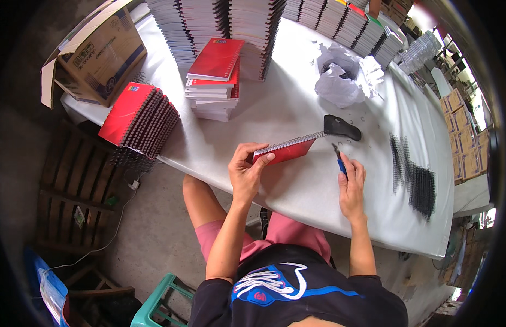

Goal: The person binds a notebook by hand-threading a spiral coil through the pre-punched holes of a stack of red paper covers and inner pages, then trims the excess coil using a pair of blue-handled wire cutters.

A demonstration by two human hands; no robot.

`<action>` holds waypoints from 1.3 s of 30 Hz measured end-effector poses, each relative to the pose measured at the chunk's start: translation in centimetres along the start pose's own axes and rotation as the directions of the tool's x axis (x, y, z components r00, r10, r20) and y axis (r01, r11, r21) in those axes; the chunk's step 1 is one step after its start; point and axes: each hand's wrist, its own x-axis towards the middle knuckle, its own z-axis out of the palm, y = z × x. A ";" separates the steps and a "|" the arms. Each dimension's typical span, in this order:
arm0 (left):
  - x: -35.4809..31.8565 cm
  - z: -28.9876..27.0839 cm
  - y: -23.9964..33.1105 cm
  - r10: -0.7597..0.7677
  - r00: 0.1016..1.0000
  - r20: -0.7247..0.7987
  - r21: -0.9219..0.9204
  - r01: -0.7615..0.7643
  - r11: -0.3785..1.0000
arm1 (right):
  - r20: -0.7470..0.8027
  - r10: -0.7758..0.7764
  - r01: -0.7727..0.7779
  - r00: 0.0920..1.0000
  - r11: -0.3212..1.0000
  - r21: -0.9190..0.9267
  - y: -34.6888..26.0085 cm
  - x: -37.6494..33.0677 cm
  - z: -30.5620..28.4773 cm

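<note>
My left hand (pixel 247 170) holds a red spiral-bound notebook (pixel 288 150) by its near end, tilted up over the white table (pixel 296 103), with the wire spine along its upper edge. My right hand (pixel 351 182) grips small blue-handled pliers (pixel 338 157), tips pointing up toward the notebook's far corner but apart from it. A black tool (pixel 343 127) lies on the table just beyond the notebook's far end.
A stack of red notebooks (pixel 213 79) and tall piles of bound pads (pixel 220 22) stand at the back. More red notebooks (pixel 138 117) lean at the left edge beside a cardboard box (pixel 97 52). Black wire spines (pixel 416 180) lie right; crumpled white plastic (pixel 340 73) beyond.
</note>
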 end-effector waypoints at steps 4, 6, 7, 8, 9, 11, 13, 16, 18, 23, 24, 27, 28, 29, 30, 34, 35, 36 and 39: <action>-0.5 0.2 0.5 0.083 0.993 -0.078 0.070 -0.078 0.995 | 0.025 -0.161 0.155 0.987 0.977 0.148 -8.8 1.0 -2.0; -0.7 0.7 1.3 0.162 0.982 -0.100 0.152 -0.146 0.978 | 0.019 -0.252 0.251 0.967 0.966 0.063 -10.9 1.4 -1.9; -0.8 1.0 2.1 0.204 0.974 -0.102 0.184 -0.183 0.966 | 0.018 -0.300 0.300 0.954 0.954 0.024 -11.5 1.5 -1.8; -0.9 1.2 2.6 0.245 0.964 -0.102 0.215 -0.219 0.952 | 0.014 -0.304 0.303 0.953 0.952 0.038 -11.9 1.6 -1.6; -0.8 1.3 2.8 0.331 0.939 -0.089 0.266 -0.298 0.917 | 0.009 -0.307 0.306 0.952 0.951 0.052 -12.1 1.7 -1.4; -0.9 1.2 2.9 0.412 0.909 -0.064 0.345 -0.368 0.864 | 0.015 -0.312 0.311 0.950 0.949 0.042 -12.4 1.7 -1.3; -0.9 1.4 3.2 0.437 0.896 -0.080 0.368 -0.381 0.848 | 0.044 -0.317 0.317 0.947 0.948 0.024 -12.4 1.6 -1.3; -0.9 1.6 3.1 0.460 0.881 -0.113 0.370 -0.392 0.842 | 0.065 -0.315 0.313 0.947 0.949 0.042 -12.4 1.4 -1.3; -0.9 1.9 3.2 0.476 0.872 -0.116 0.356 -0.411 0.839 | 0.138 -0.266 0.237 0.954 0.951 0.197 -12.3 1.2 -1.4; -0.7 2.3 3.3 0.694 0.717 -0.065 0.515 -0.571 0.639 | 0.728 -0.161 -0.715 0.667 0.136 0.685 -11.4 1.0 -2.1; -0.7 2.3 3.1 0.694 0.717 -0.069 0.507 -0.574 0.643 | 0.712 -0.141 -0.687 0.688 0.190 0.702 -11.5 0.8 -2.0; -0.9 1.7 3.0 0.576 0.806 -0.138 0.551 -0.421 0.721 | 0.308 -0.237 -0.048 0.922 0.718 0.694 -10.7 0.4 0.2; -0.9 1.1 3.2 0.516 0.837 -0.182 0.581 -0.333 0.743 | 0.266 -0.157 -0.021 0.951 0.827 0.562 -10.2 0.4 0.4; -0.6 1.8 4.0 0.372 0.866 -0.333 0.181 -0.329 0.927 | 0.206 -0.086 -0.006 0.975 0.912 0.411 -9.5 0.3 0.2; -0.5 1.7 5.1 0.365 0.852 -0.376 0.180 -0.319 0.930 | 0.130 -0.027 -0.007 0.991 0.969 0.249 -8.4 0.1 -0.1; -0.3 -0.7 6.4 0.132 0.917 -0.375 -0.142 -0.197 0.970 | 0.052 0.352 -0.280 0.934 0.817 -0.503 -1.3 -1.3 -0.1; -0.3 -1.2 6.7 0.093 0.928 -0.362 -0.240 -0.189 0.952 | -0.021 0.255 -0.223 0.967 0.801 -0.555 -1.1 -1.2 0.1; -0.5 -1.6 7.3 0.078 0.932 -0.355 -0.283 -0.187 0.941 | -0.088 0.149 -0.172 0.985 0.777 -0.606 -1.1 -1.0 0.4; -1.3 -2.7 8.6 0.000 0.927 -0.375 -0.387 -0.157 0.908 | -0.101 -0.154 0.149 0.983 0.987 -0.057 -6.1 2.7 0.5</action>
